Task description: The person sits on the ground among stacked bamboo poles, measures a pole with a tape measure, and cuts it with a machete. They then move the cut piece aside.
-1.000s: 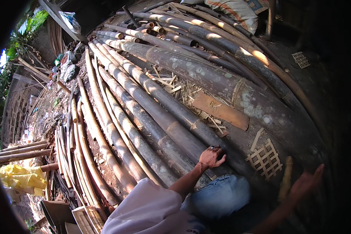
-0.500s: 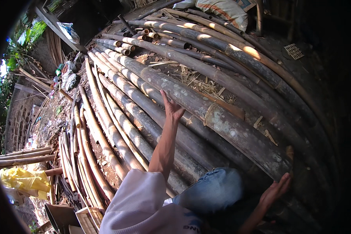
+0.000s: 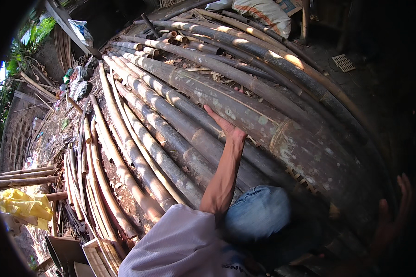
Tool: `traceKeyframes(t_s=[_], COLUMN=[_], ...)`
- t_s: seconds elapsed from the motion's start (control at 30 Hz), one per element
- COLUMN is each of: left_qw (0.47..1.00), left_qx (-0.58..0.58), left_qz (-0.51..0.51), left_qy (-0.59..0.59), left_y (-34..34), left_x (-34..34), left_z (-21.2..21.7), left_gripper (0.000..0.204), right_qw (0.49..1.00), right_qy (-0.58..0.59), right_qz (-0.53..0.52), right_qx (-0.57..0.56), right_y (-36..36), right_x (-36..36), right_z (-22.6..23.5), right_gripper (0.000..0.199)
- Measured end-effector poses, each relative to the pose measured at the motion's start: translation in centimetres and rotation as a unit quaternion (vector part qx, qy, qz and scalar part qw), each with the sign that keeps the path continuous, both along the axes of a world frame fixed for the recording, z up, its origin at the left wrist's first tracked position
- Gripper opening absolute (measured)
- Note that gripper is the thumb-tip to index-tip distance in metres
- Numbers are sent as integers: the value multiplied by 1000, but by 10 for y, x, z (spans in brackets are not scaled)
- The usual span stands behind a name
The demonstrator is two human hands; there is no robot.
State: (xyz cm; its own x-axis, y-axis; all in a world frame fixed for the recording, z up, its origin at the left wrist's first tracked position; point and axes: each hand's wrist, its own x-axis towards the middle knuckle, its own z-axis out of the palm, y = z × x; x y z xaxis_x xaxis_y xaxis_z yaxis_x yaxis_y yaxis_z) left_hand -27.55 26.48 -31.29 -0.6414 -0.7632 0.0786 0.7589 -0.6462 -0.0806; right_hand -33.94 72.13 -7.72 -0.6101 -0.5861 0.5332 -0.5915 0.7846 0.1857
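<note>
My left hand (image 3: 226,127) stretches out with the fingers extended and lies flat against the side of a thick mottled bamboo pole (image 3: 263,122). That pole lies on a big stack of long bamboo poles (image 3: 171,134). My right hand (image 3: 393,217) hovers in the dark shadow at the right, fingers spread, holding nothing, close to the thick pole's near end. My knee in blue jeans (image 3: 259,217) is bent up between the two arms.
Thin pale bamboo canes (image 3: 101,175) lie at the left of the stack. A yellow cloth (image 3: 23,207) hangs at the far left. A filled sack (image 3: 263,14) rests at the top. Wooden boxes (image 3: 92,256) stand at the lower left, and litter (image 3: 74,81) lies on the ground.
My left hand has gone from the poles near my knee up and away to the thick mottled pole. My right hand stays spread in the shadow at the right.
</note>
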Motion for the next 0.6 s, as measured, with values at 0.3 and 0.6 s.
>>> traceKeyframes(t_s=[0.3,0.6], left_qw=[989,967], left_qx=[51,67], left_qz=[-136,-177], left_qy=[29,-171], left_y=[31,-18], left_x=[-24,33], left_z=[-101,-121], left_gripper=[62,64], right_qw=[836,881], right_qy=[-535,-444], right_qz=[14,-17], right_qx=[124,161], right_y=[-35,-13], right_x=[-26,-5], right_z=[-65,-125], right_gripper=[112,114])
